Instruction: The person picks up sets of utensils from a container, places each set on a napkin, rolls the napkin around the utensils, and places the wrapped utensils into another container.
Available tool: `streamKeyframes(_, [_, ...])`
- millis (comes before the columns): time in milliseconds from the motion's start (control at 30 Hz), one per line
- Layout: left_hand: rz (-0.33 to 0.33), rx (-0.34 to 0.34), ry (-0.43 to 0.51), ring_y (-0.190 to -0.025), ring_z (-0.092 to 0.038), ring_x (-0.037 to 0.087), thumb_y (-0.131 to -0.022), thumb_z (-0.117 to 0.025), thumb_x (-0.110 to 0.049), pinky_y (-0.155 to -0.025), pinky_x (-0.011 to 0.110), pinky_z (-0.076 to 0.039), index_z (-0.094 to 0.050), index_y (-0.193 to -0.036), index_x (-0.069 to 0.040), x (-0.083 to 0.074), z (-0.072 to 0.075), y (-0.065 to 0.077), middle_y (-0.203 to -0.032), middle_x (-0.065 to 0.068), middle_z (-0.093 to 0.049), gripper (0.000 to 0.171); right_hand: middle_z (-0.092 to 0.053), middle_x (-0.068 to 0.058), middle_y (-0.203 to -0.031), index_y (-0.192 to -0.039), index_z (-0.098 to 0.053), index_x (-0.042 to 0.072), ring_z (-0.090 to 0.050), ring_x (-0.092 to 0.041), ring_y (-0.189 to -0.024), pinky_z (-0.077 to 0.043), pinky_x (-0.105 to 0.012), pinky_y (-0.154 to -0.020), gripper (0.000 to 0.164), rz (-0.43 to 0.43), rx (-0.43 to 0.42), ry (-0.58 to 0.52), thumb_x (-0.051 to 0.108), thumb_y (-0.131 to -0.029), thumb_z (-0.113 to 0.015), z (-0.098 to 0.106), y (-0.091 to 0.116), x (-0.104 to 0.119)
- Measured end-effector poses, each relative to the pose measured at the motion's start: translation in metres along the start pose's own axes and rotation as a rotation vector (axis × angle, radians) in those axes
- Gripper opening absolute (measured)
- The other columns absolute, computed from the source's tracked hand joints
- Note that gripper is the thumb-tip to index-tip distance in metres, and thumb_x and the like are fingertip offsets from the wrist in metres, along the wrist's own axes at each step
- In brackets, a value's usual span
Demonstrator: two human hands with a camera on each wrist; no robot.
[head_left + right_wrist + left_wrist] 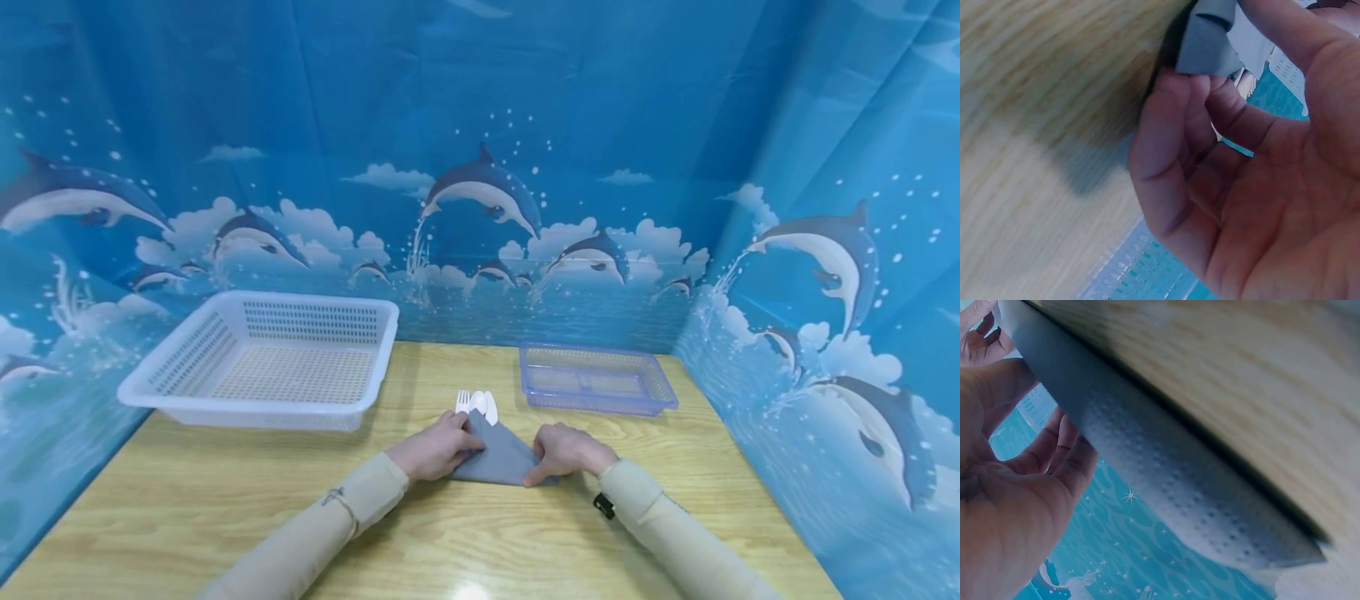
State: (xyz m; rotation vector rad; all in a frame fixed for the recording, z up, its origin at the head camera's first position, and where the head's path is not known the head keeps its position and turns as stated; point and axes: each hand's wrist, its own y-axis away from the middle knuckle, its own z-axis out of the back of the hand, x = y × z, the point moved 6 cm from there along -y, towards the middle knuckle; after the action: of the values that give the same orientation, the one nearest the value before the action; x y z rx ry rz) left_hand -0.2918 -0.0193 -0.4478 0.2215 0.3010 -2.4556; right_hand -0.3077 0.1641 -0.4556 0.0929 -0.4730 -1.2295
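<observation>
One grey napkin [501, 457], folded on the wood-grain table [187, 500] in front of me. My right hand [564, 450] pinches its right corner; my left hand [433, 450] grips its left side, thumb on the fold. White fork [462, 401], spoon [477, 402] and knife [491, 407] ends stick out past its far edge. Farther: purple basket [592, 404] right, white basket [247, 413] left. Dolphin curtain [337, 100] behind.

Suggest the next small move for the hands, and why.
I'd probably have the right hand fold its corner of the gray napkin leftward. Reasons: it already grips that corner, the napkin spreads out to the right, and the white fork, spoon and knife poke out near the left hand, which touches the napkin.
</observation>
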Motion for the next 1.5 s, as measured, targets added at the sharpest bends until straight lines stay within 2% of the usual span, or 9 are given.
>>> streamKeyframes(200, [0.018, 0.017, 0.0, -0.092, -0.052, 0.019, -0.094, -0.061, -0.009, -0.082, 0.032, -0.047, -0.072, -0.118, -0.013, 0.001, -0.002, 0.0, -0.107, 0.01, -0.06, 0.027, -0.052, 0.005, -0.065, -0.066, -0.056, 0.016, -0.046, -0.009, -0.056, -0.038, -0.024, -0.051, 0.034, 0.037, 0.007, -0.048, 0.032, -0.074, -0.084, 0.001, -0.001, 0.0])
streamKeyframes(333, [0.015, 0.012, 0.003, -0.091, -0.052, 0.019, -0.094, -0.061, -0.008, -0.082, 0.032, -0.047, -0.072, -0.118, -0.013, 0.0, -0.002, 0.001, -0.104, 0.009, -0.059, 0.027, -0.054, 0.0, -0.075, -0.083, -0.057, 0.012, -0.048, -0.01, -0.053, -0.046, -0.026, -0.048, 0.027, 0.032, 0.052, -0.156, 0.024, -0.078, -0.082, 0.001, 0.001, -0.001])
streamKeyframes(500, [0.018, 0.01, 0.007, -0.091, -0.052, 0.018, -0.095, -0.061, -0.009, -0.081, 0.031, -0.047, -0.072, -0.118, -0.013, 0.0, -0.001, 0.001, -0.102, 0.008, -0.059, 0.027, -0.056, -0.004, -0.082, -0.104, -0.059, 0.011, -0.05, -0.011, -0.053, -0.049, -0.027, -0.044, 0.03, -0.001, 0.109, -0.301, 0.02, -0.083, -0.077, 0.001, 0.002, -0.003])
streamKeyframes(667, [0.017, 0.014, 0.014, -0.091, -0.051, 0.018, -0.095, -0.061, -0.009, -0.081, 0.031, -0.046, -0.072, -0.119, -0.013, -0.001, -0.001, 0.001, -0.101, 0.007, -0.058, 0.027, -0.059, -0.004, -0.087, -0.101, -0.061, 0.012, -0.054, -0.011, -0.052, -0.047, -0.025, -0.042, 0.026, -0.002, 0.119, -0.32, 0.029, -0.087, -0.073, -0.001, 0.0, 0.0])
streamKeyframes(833, [0.023, 0.018, 0.015, -0.091, -0.051, 0.018, -0.095, -0.061, -0.009, -0.081, 0.031, -0.046, -0.072, -0.119, -0.013, -0.001, 0.0, 0.002, -0.102, 0.007, -0.058, 0.027, -0.062, -0.002, -0.071, -0.099, -0.057, 0.013, -0.054, -0.01, -0.047, -0.042, -0.021, -0.039, 0.028, -0.012, 0.122, -0.329, 0.034, -0.087, -0.073, -0.008, -0.002, 0.003])
streamKeyframes(967, [0.029, 0.028, 0.01, -0.092, -0.051, 0.018, -0.095, -0.06, -0.009, -0.081, 0.032, -0.046, -0.071, -0.12, -0.013, 0.0, -0.001, 0.001, -0.103, 0.008, -0.058, 0.027, -0.061, -0.003, -0.063, -0.115, -0.056, 0.008, -0.053, -0.009, -0.045, -0.04, -0.02, -0.039, 0.042, -0.008, 0.139, -0.425, 0.031, -0.086, -0.074, -0.015, -0.007, 0.003])
streamKeyframes(1100, [0.013, 0.021, 0.0, -0.09, -0.05, 0.018, -0.096, -0.06, -0.01, -0.081, 0.031, -0.046, -0.072, -0.119, -0.014, -0.002, 0.0, 0.001, -0.102, 0.007, -0.058, 0.027, -0.061, -0.005, -0.063, -0.128, -0.051, 0.003, -0.052, -0.01, -0.046, -0.043, -0.021, -0.039, 0.053, -0.008, 0.157, -0.543, 0.024, -0.086, -0.075, -0.015, -0.011, 0.003])
streamKeyframes(1367, [-0.014, 0.0, -0.023, -0.09, -0.051, 0.019, -0.095, -0.06, -0.01, -0.081, 0.032, -0.046, -0.072, -0.12, -0.015, -0.003, 0.001, 0.002, -0.101, 0.008, -0.059, 0.027, -0.062, -0.009, -0.065, -0.133, -0.048, -0.001, -0.053, -0.01, -0.045, -0.047, -0.022, -0.042, 0.056, 0.015, 0.166, -0.661, 0.018, -0.087, -0.073, -0.006, -0.007, 0.01])
streamKeyframes(1500, [-0.012, 0.0, -0.023, -0.09, -0.051, 0.019, -0.095, -0.061, -0.011, -0.081, 0.032, -0.046, -0.071, -0.121, -0.015, -0.002, 0.002, 0.002, -0.102, 0.008, -0.059, 0.028, -0.062, -0.009, -0.069, -0.129, -0.05, -0.003, -0.053, -0.011, -0.047, -0.048, -0.023, -0.042, 0.052, 0.032, 0.152, -0.681, 0.017, -0.087, -0.073, -0.003, -0.007, 0.014])
